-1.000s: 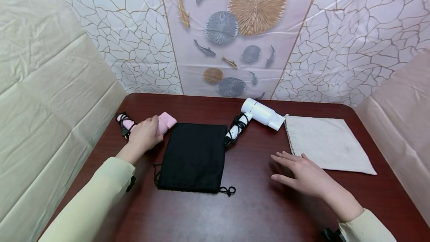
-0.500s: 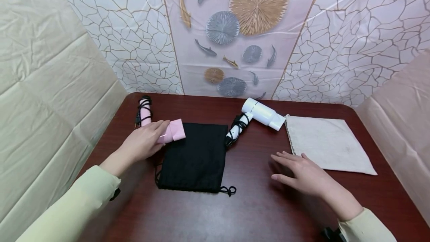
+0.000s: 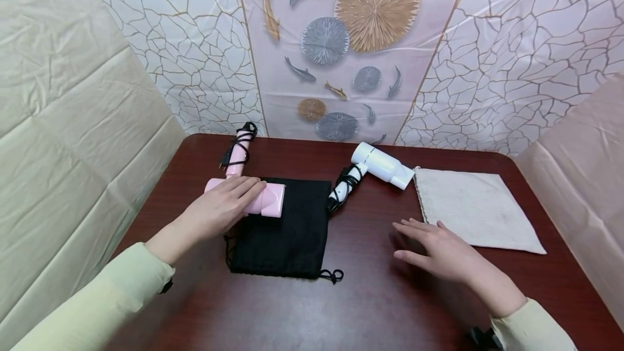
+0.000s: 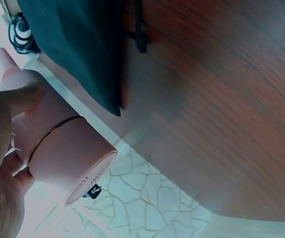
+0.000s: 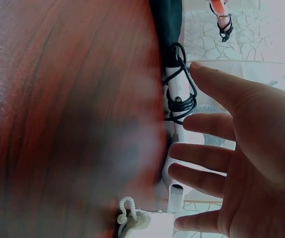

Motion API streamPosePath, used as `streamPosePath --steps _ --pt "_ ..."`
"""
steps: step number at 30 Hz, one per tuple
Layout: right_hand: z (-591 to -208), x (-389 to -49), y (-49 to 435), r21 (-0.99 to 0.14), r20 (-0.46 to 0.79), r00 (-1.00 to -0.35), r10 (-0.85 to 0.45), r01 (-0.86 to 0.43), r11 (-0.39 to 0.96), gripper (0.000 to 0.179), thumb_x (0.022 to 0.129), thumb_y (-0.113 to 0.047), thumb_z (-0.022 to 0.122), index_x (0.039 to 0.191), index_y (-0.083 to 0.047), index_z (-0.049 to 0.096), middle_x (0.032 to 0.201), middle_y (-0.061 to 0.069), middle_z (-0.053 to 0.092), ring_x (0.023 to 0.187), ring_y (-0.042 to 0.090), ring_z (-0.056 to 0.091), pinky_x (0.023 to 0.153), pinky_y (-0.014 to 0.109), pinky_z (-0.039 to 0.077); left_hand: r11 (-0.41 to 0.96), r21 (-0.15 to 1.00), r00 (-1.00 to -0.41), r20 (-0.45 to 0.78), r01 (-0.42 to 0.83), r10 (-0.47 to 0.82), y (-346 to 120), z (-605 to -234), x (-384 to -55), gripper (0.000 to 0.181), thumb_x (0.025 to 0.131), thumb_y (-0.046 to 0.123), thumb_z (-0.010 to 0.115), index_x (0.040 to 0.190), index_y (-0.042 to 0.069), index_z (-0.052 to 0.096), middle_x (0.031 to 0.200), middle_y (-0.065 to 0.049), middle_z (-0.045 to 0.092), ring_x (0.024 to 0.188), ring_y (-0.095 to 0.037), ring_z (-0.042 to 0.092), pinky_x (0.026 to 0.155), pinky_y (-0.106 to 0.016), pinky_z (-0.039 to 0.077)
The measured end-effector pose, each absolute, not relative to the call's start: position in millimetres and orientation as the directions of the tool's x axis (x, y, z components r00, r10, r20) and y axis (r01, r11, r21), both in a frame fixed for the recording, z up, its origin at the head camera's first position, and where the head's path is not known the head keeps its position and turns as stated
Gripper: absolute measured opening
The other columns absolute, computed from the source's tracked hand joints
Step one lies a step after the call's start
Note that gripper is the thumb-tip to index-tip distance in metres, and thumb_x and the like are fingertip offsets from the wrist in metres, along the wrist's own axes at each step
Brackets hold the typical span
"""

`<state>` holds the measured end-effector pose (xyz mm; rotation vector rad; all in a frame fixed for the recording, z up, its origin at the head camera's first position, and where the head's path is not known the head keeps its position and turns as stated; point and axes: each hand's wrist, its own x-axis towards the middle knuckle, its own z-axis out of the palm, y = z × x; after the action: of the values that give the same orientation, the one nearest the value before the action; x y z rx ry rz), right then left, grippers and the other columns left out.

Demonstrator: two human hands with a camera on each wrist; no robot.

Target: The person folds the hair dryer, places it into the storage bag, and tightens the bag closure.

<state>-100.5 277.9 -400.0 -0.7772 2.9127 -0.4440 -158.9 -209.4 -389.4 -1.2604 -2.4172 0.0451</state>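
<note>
Clasped a glossy, pale-pink plastic hair dryer (image 3: 269, 200) in the left grip (image 3: 221, 205), with thumb and fingers curled round the barrel. Had it lengthwise on a 9-to-3 o'clock line, flat nozzle toward 3 and handle, wound with a thin black cord (image 3: 251, 127), toward 12. Held it at the 11 o'clock corner of a flat, squarish, black cloth drawstring pouch (image 3: 297, 237), overlapping the cloth with the nozzle in the head view; probably raised clear of the dark red-brown wood-grained counter (image 3: 361, 313), though not certainly. Presented the barrel crosswise to the black pouch, with the drawstring mouth apparently at 6 o'clock. Found that pouch at 4 o'clock from the left grip, far nearer to it than to the right.

Had the right grip (image 3: 439, 251) released, fingers spread and grasping nothing, at the 8 o'clock edge of a flat, cream cloth drawstring pouch (image 3: 478, 210); could not tell about contact. Saw a glossy white plastic hair dryer (image 3: 382, 166) lying at 11 o'clock from there, nozzle toward 4, handle toward 7.
</note>
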Motion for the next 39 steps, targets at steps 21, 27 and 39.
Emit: streamPosePath --steps 21,27,39 --pt "-366.3 -131.7 253.8 -0.292 0.006 -0.798 -0.602 -0.577 0.763 0.060 0.103 -0.041 0.071 0.152 -0.007 0.060 0.155 0.017 0.058 0.146 0.040 0.051 0.118 0.073 0.030 0.431 -0.258 -0.358 0.285 0.865 0.889 -155.1 -376.9 -137.5 0.071 0.080 0.002 0.085 0.146 -0.001 0.060 0.140 -0.016 0.066 0.130 -0.031 0.064 0.113 -0.044 0.049" --pt "-354.8 -149.1 240.5 -0.239 0.069 -0.739 -0.670 -0.664 0.708 0.061 0.103 -0.037 0.072 0.154 -0.009 0.058 0.158 0.017 0.055 0.148 0.040 0.048 0.119 0.072 0.031 0.393 -0.277 -0.318 0.277 0.877 0.907 -140.4 -376.2 -135.5 0.069 0.082 0.007 0.086 0.146 0.002 0.061 0.141 -0.013 0.067 0.129 -0.028 0.064 0.115 -0.041 0.048" --pt "-348.4 -193.0 213.3 -0.131 0.186 -0.574 -0.798 -0.819 0.559 0.072 0.098 -0.034 0.078 0.159 -0.007 0.051 0.164 0.016 0.048 0.152 0.040 0.043 0.123 0.061 0.034 0.332 -0.294 -0.262 0.255 0.896 0.931 -122.3 -378.8 -126.5 0.060 0.096 0.026 0.078 0.149 0.006 0.058 0.143 -0.010 0.065 0.131 -0.027 0.063 0.116 -0.043 0.047"
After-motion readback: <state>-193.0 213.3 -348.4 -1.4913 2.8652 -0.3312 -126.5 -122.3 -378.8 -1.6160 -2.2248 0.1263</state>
